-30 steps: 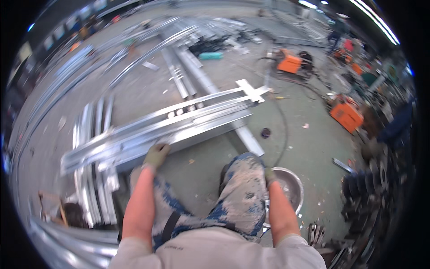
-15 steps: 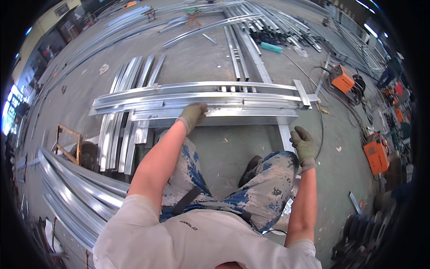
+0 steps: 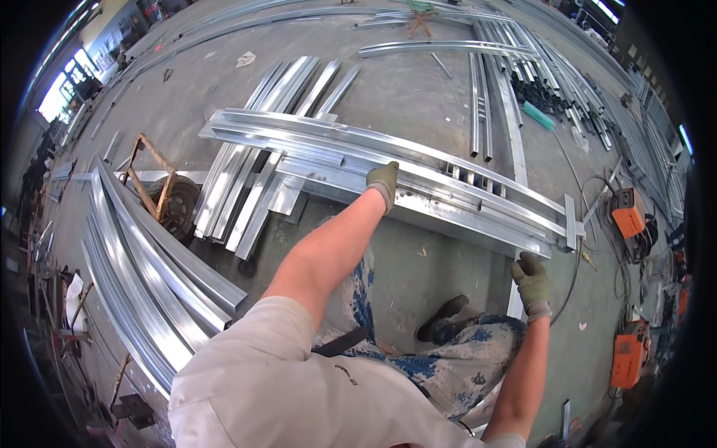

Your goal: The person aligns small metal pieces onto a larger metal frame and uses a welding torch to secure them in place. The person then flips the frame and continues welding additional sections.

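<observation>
My left hand, in an olive work glove, is closed on the near edge of a long silvery steel channel around the middle of its length. This channel lies side by side with other steel profiles, crosswise in front of me. My right hand, gloved alike, is just short of the bundle's right end. Its fingers are curled in, and whatever is in them, if anything, is hidden. A short steel piece stands across the bundle's right end.
More channels lie beneath the bundle's left part. At my left are a stack of long profiles and a rusty frame by a wheel. Orange machines with cables stand at right. Farther off lie piled tubes.
The view has swung leftward, so the steel appears farther right and tilted. My left hand has moved right along the bundle. The right hand is now nearer the bundle's right end.
</observation>
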Demonstrator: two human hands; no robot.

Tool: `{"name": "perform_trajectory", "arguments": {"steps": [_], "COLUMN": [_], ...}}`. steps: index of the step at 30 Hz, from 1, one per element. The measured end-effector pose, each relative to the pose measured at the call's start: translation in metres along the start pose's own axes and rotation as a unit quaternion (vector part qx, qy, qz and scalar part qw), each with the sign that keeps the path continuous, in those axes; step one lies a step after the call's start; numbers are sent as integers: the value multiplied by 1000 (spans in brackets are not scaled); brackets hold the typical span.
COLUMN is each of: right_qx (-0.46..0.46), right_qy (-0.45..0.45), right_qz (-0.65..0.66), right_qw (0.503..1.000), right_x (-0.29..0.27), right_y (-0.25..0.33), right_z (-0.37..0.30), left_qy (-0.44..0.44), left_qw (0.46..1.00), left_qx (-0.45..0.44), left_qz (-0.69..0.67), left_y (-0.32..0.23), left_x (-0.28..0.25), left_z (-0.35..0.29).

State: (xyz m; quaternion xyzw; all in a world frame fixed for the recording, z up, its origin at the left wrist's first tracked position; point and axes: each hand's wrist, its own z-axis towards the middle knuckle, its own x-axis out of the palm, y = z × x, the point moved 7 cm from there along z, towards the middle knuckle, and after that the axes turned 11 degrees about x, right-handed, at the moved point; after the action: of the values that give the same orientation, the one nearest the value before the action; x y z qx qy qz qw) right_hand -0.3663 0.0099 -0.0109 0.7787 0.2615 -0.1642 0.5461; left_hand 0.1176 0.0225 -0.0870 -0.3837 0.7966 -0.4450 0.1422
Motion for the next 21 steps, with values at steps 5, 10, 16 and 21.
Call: {"name": "perform_trajectory", "arguments": {"steps": [5, 10, 16, 21], "right_qx": [9, -31, -22, -76], "right_qy": [10, -14, -64, -126], "right_qz": [-55, -125, -182, -298], "right_qw": [998, 992, 981, 943], "right_x": [18, 28, 29, 47], "right_y": [29, 25, 30, 51], "right_z": [31, 79, 111, 129], "left_qy": [-113, -42, -70, -111], "left_qw": [991, 993, 993, 992], "left_qx": [-2, 31, -42, -22], "left_qz": [-69, -106, -86, -55], "left_y": [2, 5, 21, 31], "left_x": [-3, 18, 2, -25], "left_z": [20, 38, 72, 96]}}
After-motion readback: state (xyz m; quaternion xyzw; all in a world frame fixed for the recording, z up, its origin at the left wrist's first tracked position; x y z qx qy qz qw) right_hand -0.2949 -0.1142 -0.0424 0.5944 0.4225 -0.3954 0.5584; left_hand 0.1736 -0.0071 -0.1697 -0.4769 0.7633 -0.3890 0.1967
